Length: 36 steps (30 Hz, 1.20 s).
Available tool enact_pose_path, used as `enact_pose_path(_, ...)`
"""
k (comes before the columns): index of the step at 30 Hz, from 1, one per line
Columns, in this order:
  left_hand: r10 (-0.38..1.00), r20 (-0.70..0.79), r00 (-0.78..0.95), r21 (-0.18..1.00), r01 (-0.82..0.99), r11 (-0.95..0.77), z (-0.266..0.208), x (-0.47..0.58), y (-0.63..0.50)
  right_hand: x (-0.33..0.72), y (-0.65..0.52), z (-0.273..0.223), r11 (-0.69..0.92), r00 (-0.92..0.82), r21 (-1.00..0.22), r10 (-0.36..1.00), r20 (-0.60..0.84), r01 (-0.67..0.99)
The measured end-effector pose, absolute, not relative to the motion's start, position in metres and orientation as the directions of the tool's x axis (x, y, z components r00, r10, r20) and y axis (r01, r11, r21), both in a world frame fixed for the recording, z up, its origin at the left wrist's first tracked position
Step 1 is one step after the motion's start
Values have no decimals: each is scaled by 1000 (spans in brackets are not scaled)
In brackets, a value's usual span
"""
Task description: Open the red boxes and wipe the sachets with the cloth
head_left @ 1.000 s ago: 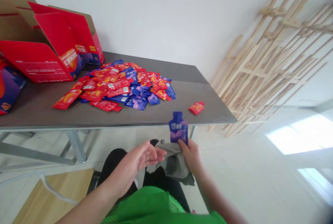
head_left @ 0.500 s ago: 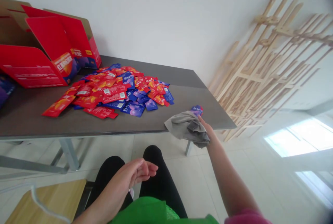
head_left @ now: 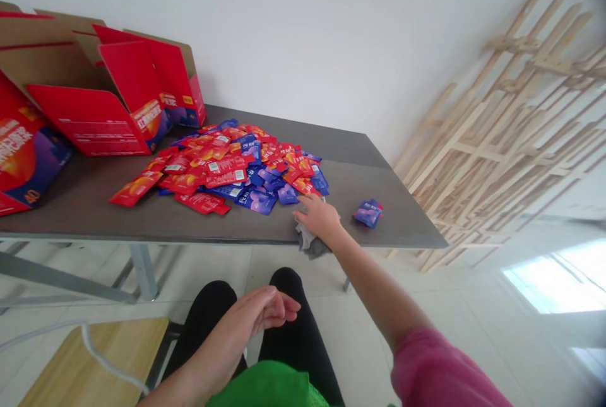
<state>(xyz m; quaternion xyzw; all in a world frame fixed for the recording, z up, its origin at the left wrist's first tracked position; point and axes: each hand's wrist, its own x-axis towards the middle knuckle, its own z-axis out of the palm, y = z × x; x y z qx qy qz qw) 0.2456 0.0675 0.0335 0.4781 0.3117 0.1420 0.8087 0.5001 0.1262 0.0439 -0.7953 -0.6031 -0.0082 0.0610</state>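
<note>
My right hand (head_left: 320, 219) is palm down at the table's front edge, on a crumpled grey cloth (head_left: 310, 244) that hangs partly over the edge. Its fingertips reach the near right side of a heap of red and blue sachets (head_left: 222, 164); the grip on the cloth is largely hidden under the palm. To the right of this hand lies a small stack of sachets (head_left: 368, 213), a blue one on top. Over my lap, my left hand (head_left: 265, 311) hovers with loosely bent fingers and nothing visible in it.
Open red cardboard boxes (head_left: 89, 120) stand at the left end of the dark grey table (head_left: 411, 227). Wooden racks (head_left: 492, 123) lean against the wall at right. A wooden stool (head_left: 104, 363) with a white cable (head_left: 95, 356) across it is at lower left.
My right hand has moved left with the grey cloth, away from the small sachet stack and up to the heap. The view has shifted slightly left; my left hand stays over my lap.
</note>
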Motion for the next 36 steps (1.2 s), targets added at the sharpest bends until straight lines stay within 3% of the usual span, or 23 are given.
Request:
enact_pose_path(3, 537, -367, 760, 862, 60, 504, 34, 243, 64, 483, 164, 44, -264, 262, 55, 964, 38, 963)
enact_pose_path(14, 558, -365, 745, 861, 43, 506, 36, 235, 60, 481, 156, 53, -144, 146, 161, 989, 2, 976)
enact_pose_path(17, 594, -381, 709, 852, 19, 524, 34, 240, 63, 476, 122, 65, -170, 163, 183, 985, 54, 968)
enact_pose_path(20, 671, -427, 607, 785, -119, 608, 37, 254, 70, 462, 70, 71, -180, 151, 190, 976, 157, 965)
enact_pose_path(23, 670, -446, 594, 661, -286, 694, 45, 271, 78, 437, 18, 66, -22, -49, 178, 921, 385, 984)
enact_pose_path(25, 653, -424, 628, 585, -360, 726, 52, 278, 81, 420, -8, 58, 142, -206, 178, 881, 425, 974)
enact_pose_path(28, 650, -423, 631, 529, -411, 743, 59, 278, 81, 409, -30, 51, 322, -291, 0, 856, 427, 947)
enact_pose_path(30, 646, -431, 630, 525, -408, 747, 61, 272, 80, 414, -36, 54, 280, -127, -259, 866, 483, 925)
enact_pose_path(32, 633, -425, 647, 526, -392, 755, 61, 266, 79, 421, -38, 62, 159, 163, -490, 818, 551, 857)
enact_pose_path(34, 596, -419, 685, 519, -357, 776, 58, 263, 77, 421, -36, 71, 110, 377, -603, 688, 619, 790)
enact_pose_path(36, 567, -410, 714, 525, -323, 787, 53, 265, 73, 407, -30, 75, 163, 390, -613, 640, 662, 773)
